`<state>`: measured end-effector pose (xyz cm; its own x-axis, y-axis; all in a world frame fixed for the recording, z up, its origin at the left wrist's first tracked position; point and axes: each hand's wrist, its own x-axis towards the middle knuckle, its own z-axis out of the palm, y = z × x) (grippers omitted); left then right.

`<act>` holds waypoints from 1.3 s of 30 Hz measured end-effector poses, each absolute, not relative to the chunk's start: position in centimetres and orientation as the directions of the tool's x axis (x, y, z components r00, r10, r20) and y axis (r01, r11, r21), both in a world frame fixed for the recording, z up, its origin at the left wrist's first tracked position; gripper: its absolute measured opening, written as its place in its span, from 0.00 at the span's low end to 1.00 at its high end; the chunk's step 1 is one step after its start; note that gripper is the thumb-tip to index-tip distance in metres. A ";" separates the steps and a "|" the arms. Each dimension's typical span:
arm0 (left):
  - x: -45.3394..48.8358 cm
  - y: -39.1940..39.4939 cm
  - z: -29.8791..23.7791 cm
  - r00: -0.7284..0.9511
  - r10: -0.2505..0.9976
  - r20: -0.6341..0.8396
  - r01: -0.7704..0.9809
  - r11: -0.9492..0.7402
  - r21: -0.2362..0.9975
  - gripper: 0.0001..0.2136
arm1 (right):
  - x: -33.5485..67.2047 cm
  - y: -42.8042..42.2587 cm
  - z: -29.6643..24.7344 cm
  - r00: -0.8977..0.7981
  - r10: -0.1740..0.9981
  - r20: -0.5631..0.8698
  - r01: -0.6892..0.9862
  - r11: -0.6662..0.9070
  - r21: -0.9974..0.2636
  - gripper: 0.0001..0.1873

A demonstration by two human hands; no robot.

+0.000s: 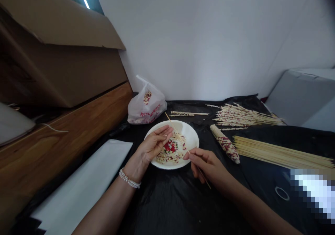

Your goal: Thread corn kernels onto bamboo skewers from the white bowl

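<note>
A white plate of small white and red pieces sits on the black sheet in front of me. My right hand pinches a thin bamboo skewer that slants up over the plate. My left hand hovers over the plate's left side, palm up, fingers lightly curled with a small pale piece at the fingertips near the skewer. A bead bracelet circles my left wrist.
A bundle of bare skewers lies to the right, with a wrapped bundle beside it and several loaded skewers behind. A white plastic bag stands behind the plate. Cardboard boxes and a wooden ledge are at the left.
</note>
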<state>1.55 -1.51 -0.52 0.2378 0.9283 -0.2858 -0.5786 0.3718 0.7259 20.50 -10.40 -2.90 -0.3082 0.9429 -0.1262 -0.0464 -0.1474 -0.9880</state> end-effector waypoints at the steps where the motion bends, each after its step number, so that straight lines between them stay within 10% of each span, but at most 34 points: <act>1: 1.5 -1.4 -0.5 0.229 0.929 -0.289 -0.581 0.369 0.725 0.21 | 20.5 -10.4 -2.9 -0.309 0.943 -0.120 -0.049 -0.142 -0.989 0.19; 39: 0.4 -0.3 0.2 -0.137 0.986 -0.099 -0.587 0.000 0.810 0.10 | 20.3 -10.9 -3.1 -0.479 0.859 -0.181 -0.036 -0.225 -0.974 0.14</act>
<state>0.36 -0.34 0.16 -0.1369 0.9856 -0.0993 -0.5870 0.0000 0.8096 20.34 -10.87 -3.13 -0.4792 0.8589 -0.1808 -0.0361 -0.2251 -0.9737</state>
